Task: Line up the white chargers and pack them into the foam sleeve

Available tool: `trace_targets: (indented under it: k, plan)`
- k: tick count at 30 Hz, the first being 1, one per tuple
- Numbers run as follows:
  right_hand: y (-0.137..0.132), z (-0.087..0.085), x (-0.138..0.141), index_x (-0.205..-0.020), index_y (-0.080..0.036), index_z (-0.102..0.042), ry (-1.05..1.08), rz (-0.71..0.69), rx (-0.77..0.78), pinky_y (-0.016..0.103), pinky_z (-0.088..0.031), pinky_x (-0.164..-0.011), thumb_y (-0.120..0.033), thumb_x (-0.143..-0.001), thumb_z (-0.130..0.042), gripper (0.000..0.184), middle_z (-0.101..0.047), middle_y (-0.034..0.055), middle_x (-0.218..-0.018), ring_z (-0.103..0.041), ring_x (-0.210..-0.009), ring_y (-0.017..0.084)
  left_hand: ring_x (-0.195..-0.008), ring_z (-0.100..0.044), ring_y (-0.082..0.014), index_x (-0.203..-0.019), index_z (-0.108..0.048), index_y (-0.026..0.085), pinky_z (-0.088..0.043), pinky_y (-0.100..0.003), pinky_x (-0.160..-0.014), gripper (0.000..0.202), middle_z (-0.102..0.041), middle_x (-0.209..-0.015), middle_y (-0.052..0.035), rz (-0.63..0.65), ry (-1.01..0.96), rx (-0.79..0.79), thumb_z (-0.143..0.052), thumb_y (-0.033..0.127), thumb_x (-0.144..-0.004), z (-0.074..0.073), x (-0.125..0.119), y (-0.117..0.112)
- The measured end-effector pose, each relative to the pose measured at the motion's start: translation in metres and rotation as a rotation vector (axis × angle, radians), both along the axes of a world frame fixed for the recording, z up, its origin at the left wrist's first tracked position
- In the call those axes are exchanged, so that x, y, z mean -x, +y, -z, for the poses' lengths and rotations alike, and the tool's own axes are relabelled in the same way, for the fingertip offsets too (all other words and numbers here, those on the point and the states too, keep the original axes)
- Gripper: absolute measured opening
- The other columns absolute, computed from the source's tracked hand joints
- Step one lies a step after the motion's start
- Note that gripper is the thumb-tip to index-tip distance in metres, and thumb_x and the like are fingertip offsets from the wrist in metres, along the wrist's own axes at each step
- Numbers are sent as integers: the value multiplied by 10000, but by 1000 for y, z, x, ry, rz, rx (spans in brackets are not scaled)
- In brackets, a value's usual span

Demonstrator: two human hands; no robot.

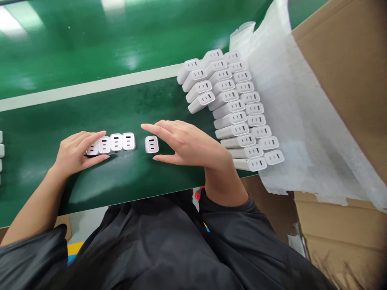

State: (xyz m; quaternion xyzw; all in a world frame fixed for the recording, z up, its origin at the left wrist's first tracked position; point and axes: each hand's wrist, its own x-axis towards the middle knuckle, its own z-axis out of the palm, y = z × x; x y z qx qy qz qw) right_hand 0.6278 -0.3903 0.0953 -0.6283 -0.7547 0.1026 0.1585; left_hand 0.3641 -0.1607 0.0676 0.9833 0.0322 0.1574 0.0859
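A short row of several white USB chargers (116, 142) stands on the green table, port faces up. My left hand (75, 151) wraps the left end of this row, thumb on the near side and fingers on the far side, partly covering the leftmost charger (92, 148). One single charger (151, 144) stands a little apart to the right of the row. Around it my right hand (184, 143) is spread, fingers beyond it and thumb on the near side, with a visible gap between the fingertips and the charger.
Many more white chargers (232, 106) stand packed in leaning columns at the right. Beside them lies translucent wrapping (281, 100) over a cardboard box (347, 60). A pale strip (90, 85) crosses the green table (99, 181). More white pieces (1, 151) show at the left edge.
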Motion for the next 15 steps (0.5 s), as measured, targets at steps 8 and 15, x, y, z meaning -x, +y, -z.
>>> trace_targets:
  k: [8,15]
  plan:
    - [8,6,9,-1462,-127,-371,-6,-38,-72,403,-490,-872,-310,-986,-509,529,-613,148,-1259,-597,-1062,268,-862,-727,-248,-1431,-463,265,-554,-343,-747,653,-747,-1078,-70,29,-32,-60,-724,442,-860,1,-2,1]
    - [-8,-8,-5,-1343,-117,-532,-132,246,-3,374,-477,-808,-298,-948,-530,434,-680,110,-1056,-621,-942,253,-894,-726,-248,-1420,-472,286,-561,-347,-754,582,-742,-1079,-22,-9,-15,-50,-659,469,-901,2,1,1]
